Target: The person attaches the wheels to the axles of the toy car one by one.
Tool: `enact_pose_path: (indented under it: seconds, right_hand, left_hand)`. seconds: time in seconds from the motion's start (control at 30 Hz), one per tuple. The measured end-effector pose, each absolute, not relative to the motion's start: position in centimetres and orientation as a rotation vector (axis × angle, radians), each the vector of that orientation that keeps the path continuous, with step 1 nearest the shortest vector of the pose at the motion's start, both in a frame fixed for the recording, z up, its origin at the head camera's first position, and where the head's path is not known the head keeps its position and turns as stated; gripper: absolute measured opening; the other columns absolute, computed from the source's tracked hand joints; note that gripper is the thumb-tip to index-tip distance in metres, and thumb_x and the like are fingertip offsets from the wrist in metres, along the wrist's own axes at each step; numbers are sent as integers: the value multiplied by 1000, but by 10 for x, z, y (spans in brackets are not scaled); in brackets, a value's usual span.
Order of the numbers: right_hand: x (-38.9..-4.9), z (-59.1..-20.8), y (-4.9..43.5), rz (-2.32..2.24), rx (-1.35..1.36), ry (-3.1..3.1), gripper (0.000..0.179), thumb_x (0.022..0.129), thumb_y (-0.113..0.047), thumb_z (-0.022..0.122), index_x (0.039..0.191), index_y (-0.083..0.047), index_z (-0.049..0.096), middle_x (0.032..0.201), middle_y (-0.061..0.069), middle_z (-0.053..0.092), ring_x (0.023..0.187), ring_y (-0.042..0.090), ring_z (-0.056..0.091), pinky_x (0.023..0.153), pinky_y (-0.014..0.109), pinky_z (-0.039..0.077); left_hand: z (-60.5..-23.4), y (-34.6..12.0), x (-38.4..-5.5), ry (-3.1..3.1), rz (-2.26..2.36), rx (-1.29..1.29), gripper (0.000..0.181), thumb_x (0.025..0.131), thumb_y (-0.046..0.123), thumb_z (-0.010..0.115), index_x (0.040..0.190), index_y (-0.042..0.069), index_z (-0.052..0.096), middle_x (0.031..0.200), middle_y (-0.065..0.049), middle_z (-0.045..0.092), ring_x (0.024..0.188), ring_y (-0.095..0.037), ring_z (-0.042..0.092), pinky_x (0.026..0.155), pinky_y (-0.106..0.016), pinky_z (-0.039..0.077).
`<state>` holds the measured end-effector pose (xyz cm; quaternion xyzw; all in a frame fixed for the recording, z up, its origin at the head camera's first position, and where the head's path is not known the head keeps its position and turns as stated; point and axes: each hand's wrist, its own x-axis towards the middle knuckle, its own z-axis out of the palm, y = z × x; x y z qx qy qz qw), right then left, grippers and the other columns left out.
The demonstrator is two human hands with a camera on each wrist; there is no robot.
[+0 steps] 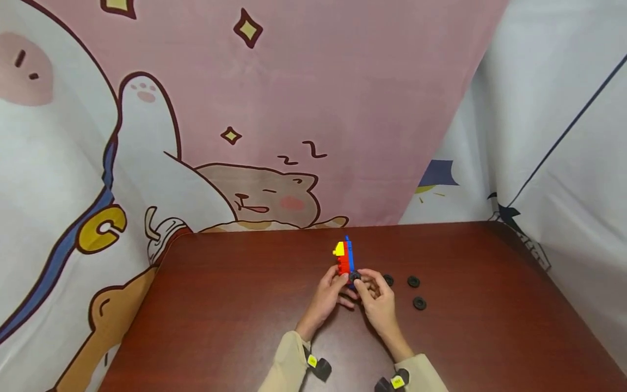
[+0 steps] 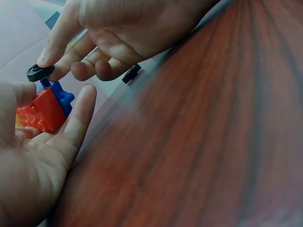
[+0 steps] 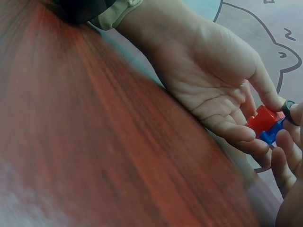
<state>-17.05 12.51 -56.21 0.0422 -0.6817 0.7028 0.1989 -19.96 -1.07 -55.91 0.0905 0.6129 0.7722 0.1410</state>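
Hanging behind the red, blue and yellow toy of plastic building blocks point(image 1: 345, 257), a pink-and-white cloth backdrop point(image 1: 343, 98) printed with cartoon animals is noted. Beneath the toy and to both sides of it, a reddish-brown wood-grain table point(image 1: 230, 316) is found.

At the toy's near left, the bare left hand point(image 1: 324, 298) is recorded; the lower part of the toy is clasped between its thumb and fingers and held over the tabletop.

At the toy's near right end, a small round black wheel point(image 1: 355, 276) is pinched between the thumb and forefinger of the bare right hand point(image 1: 381, 306). The wheel is positioned over a short blue peg point(image 2: 46, 83) on the toy; whether it is fully seated cannot be determined.

Farther right of the toy, three loose black wheels point(image 1: 413, 281) are laid on the table, one partly covered by the right hand.

The step in hand is judged to be the fitting of a wheel. For the next move, hub and peg should be kept in line, the toy braced by the left hand, and the wheel pressed home squarely.
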Motion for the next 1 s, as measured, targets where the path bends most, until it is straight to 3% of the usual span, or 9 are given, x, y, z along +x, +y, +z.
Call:
enact_pose_path:
  seconds: [0.13, 0.27, 0.4, 0.57, 0.7, 0.83, 1.0]
  right_hand:
    - [-167, -550, 123, 1957, 94, -1935, 25, 89, 10, 65, 113, 8, 64, 88, 16, 63, 66, 10, 57, 51, 16, 44]
    - [-164, -538, 123, 1935, 148, -1966, 23, 89, 8, 66, 112, 9, 63, 87, 15, 61, 69, 7, 57, 52, 16, 43]
    - [-163, -536, 124, 1934, 243, -2004, 22, 90, 7, 65, 112, 10, 62, 87, 13, 60, 66, 14, 58, 53, 20, 47]
    - [-159, -535, 125, 1990, 266, -2033, 16, 93, 8, 61, 108, 8, 61, 84, 4, 60, 61, 29, 55, 52, 30, 50]
    - [-158, -534, 125, 1992, 247, -2049, 15, 94, 6, 60, 109, 8, 60, 87, 5, 59, 63, 23, 54, 51, 29, 49]
    - [-159, -531, 125, 1977, 217, -2097, 26, 95, 1, 60, 119, 11, 55, 103, 17, 56, 72, 13, 53, 53, 22, 45]
    - [-159, -527, 127, 1862, 213, -2333, 38, 99, -8, 58, 134, 5, 52, 114, 21, 63, 73, 22, 58, 59, 21, 46]
  left_hand:
    - [-559, -13, -200, 1748, 2226, 278, 36, 106, 23, 47, 134, 1, 45, 94, -2, 68, 72, -18, 68, 58, -34, 60]
    - [-556, -15, -202, 1726, 2230, 295, 38, 102, 19, 54, 134, 1, 43, 95, -1, 68, 71, -17, 67, 58, -34, 60]
    - [-554, -16, -202, 1729, 2200, 314, 40, 97, 16, 60, 129, 0, 42, 93, 0, 68, 70, -17, 66, 58, -32, 60]
    - [-555, -19, -201, 1717, 2182, 313, 36, 95, 14, 58, 124, 1, 42, 89, 1, 67, 68, -17, 65, 58, -31, 60]
    - [-558, -19, -202, 1691, 2201, 309, 34, 94, 11, 57, 122, 2, 42, 85, -1, 66, 62, -15, 64, 56, -30, 59]
    - [-559, -20, -202, 1699, 2196, 319, 34, 93, 10, 55, 121, -2, 42, 76, -4, 60, 54, -12, 58, 50, -27, 56]
    - [-557, -21, -201, 1724, 2166, 366, 34, 93, 11, 54, 121, -5, 44, 72, -6, 57, 50, -11, 54, 47, -24, 51]
